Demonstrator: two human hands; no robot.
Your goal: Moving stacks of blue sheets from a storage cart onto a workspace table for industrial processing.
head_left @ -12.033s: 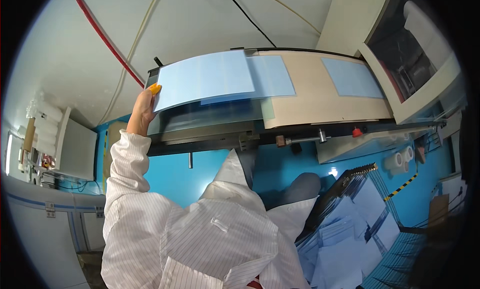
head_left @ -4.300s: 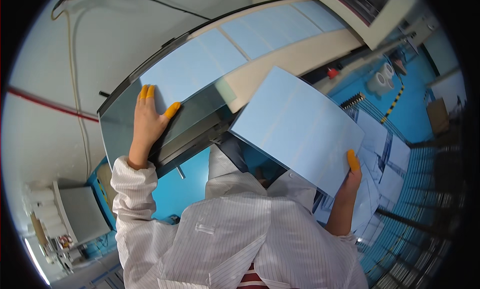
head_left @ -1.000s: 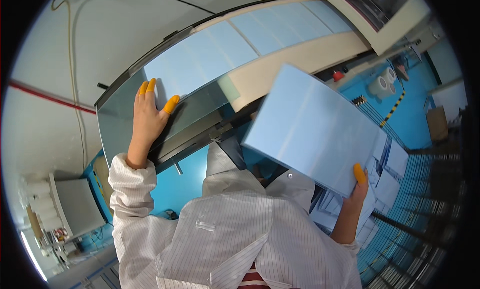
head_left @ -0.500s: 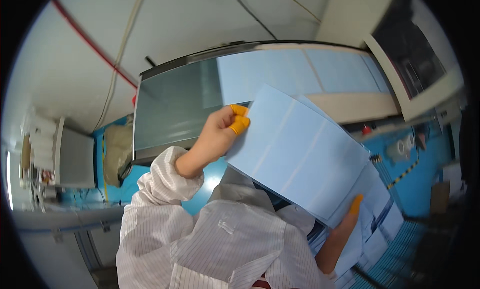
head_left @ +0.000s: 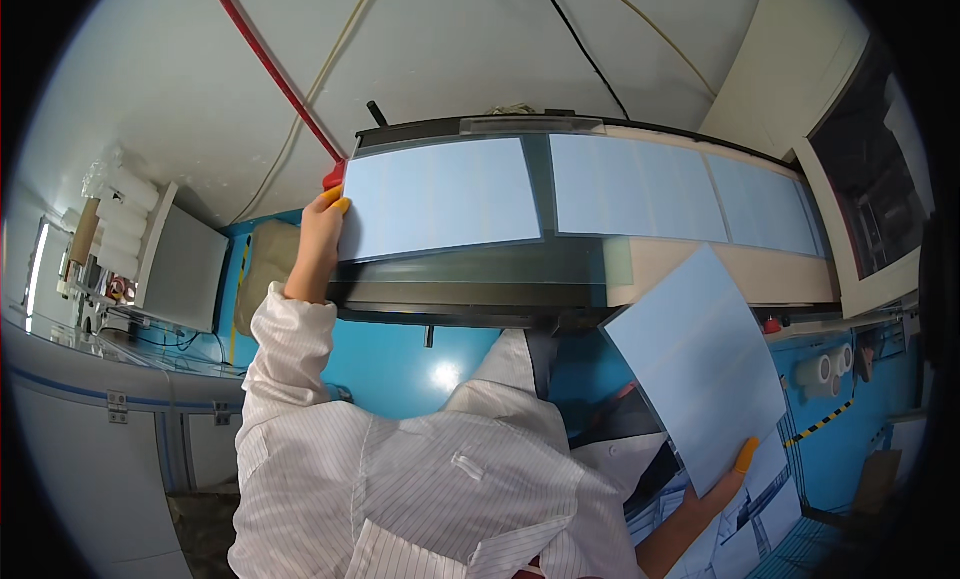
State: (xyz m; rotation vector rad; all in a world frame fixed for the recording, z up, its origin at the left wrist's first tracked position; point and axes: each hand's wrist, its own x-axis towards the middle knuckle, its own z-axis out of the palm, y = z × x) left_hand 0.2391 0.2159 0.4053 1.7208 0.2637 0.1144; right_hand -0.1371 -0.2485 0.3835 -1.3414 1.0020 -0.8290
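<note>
My left hand point(head_left: 328, 219), with yellow finger cots on its fingertips, grips the left edge of a light blue sheet point(head_left: 440, 199). That sheet lies along the glass-topped left part of a conveyor bed point(head_left: 480, 269). In my right hand point(head_left: 725, 489), which also wears a yellow cot, a second light blue sheet point(head_left: 705, 359) is held by its lower end and slants up toward the bed's front edge. My right thumb rests on its face; the fingers beneath are hidden. Further right on the bed lie two more blue sheets point(head_left: 640, 187), end to end.
Under my right forearm are more blue sheets point(head_left: 740, 544) on a dark wire rack. A white-framed machine opening point(head_left: 860, 169) stands at the bed's right end. A red knob point(head_left: 772, 325) sits near its front corner. Left stands a grey cabinet point(head_left: 185, 269) with white rolls.
My left hand has moved left and up, bringing one sheet flat onto the glass part of the bed. The other sheet stays in my right hand, now turned more upright.
</note>
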